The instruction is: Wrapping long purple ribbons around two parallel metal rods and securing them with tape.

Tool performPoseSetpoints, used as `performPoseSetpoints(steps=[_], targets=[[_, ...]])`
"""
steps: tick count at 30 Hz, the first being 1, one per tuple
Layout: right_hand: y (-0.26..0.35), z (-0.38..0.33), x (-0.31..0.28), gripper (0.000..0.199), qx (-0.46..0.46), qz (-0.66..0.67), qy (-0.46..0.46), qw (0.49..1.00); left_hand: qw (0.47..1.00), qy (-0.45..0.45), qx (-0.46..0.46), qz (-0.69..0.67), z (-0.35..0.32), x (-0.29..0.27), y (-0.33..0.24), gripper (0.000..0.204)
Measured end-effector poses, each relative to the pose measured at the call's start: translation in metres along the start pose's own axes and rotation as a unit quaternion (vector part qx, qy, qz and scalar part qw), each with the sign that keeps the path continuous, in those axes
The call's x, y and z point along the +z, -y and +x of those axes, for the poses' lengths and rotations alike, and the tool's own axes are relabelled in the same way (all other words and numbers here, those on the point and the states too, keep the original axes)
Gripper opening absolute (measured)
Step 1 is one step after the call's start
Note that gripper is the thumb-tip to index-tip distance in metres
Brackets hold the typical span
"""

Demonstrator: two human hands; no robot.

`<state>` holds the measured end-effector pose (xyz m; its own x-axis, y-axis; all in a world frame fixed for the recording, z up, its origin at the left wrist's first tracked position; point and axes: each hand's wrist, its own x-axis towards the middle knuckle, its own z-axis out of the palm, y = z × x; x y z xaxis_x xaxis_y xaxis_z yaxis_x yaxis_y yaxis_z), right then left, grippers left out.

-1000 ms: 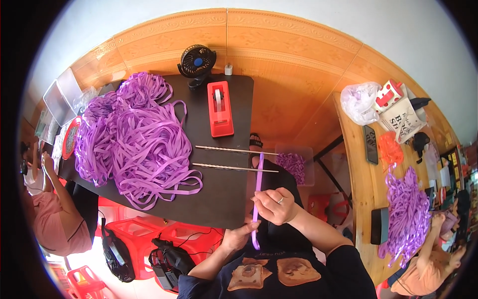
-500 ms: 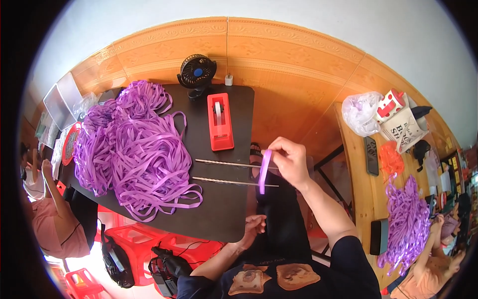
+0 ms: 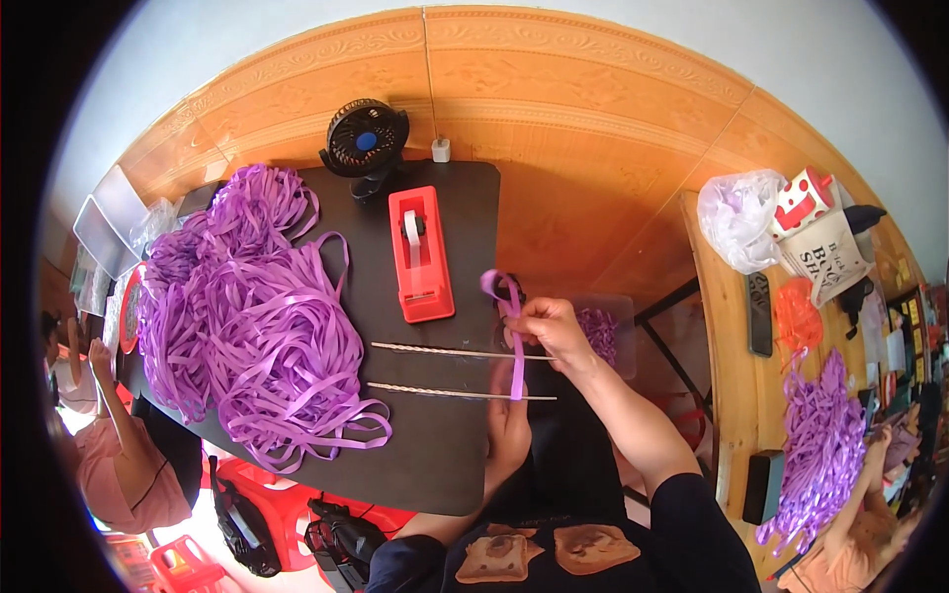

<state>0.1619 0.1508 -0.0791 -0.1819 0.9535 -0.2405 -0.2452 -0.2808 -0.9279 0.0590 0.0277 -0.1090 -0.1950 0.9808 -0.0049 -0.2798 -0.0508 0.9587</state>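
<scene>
A short purple ribbon point(image 3: 519, 364) crosses two thin, partly twisted metal rods point(image 3: 445, 392) that reach past the right edge of the dark table. My right hand point(image 3: 556, 334) is closed on the ribbon's upper part beside the far rod. The ribbon's free end curls in a loop above those fingers. Below the near rod, my left hand point(image 3: 509, 435) points upward, its fingertips closed at the ribbon's lower end; the ribbon and rod partly hide them. A big heap of purple ribbon point(image 3: 282, 346) covers the table's left side.
Behind the rods stands a red tape dispenser point(image 3: 423, 287), with a black fan point(image 3: 366, 143) farther back. A clear bin point(image 3: 618, 326) with purple ribbon pieces sits beyond my right hand. Other people work at both sides; a wooden table point(image 3: 727, 395) at right holds more purple ribbon point(image 3: 820, 445).
My left hand has come up from below to the ribbon's lower end. My right hand has shifted slightly down and left, and the ribbon's upper end now stands out in a loop.
</scene>
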Motion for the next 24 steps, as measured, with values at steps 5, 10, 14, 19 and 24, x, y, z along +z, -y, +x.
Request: performPoseSetpoints(steps=[5,10,14,19,24], targets=[[-0.031,-0.016,-0.005,0.007,0.08,0.073,0.017,0.994,0.994,-0.059,0.048,-0.073,0.018,0.023,-0.001,0.038],[-0.053,-0.044,0.009,0.009,0.134,0.137,-0.078,0.978,0.995,0.009,0.055,-0.08,0.021,0.01,0.004,0.027],[-0.061,-0.074,0.006,0.011,0.176,0.175,-0.067,0.966,0.984,0.003,-0.065,-0.166,0.011,0.004,0.005,0.018],[-0.074,-0.123,-0.005,0.011,0.173,0.277,-0.074,0.942,0.964,0.007,-0.16,-0.213,0.007,0.003,-0.007,0.017],[-0.078,-0.163,0.011,0.006,-0.043,0.107,-0.156,0.981,0.981,-0.004,-0.102,-0.168,0.01,0.006,-0.016,0.017]])
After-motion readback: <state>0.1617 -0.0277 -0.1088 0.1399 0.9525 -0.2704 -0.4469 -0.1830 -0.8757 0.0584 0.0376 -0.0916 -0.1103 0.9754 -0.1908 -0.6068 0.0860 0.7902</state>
